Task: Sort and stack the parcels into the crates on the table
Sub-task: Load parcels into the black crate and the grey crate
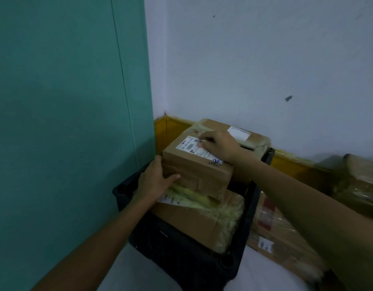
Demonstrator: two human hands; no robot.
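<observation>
While the left hand [155,179] grips the near-left corner of a small cardboard parcel [194,166], thumb stretched along its front face and fingers wrapped round its side, the right hand [220,145] lies on top, bent fingertips pressing on the white shipping label [186,143]. Held between both hands, the parcel sits on a larger parcel [202,223] wrapped in yellowish tape, under the left palm, inside the black crate [181,253]. Beyond the right hand's knuckles stands another labelled parcel [215,125]. Under the right forearm, outside the crate, lie more taped parcels [276,234]. A teal panel [66,101] rises just beside the left hand.
</observation>
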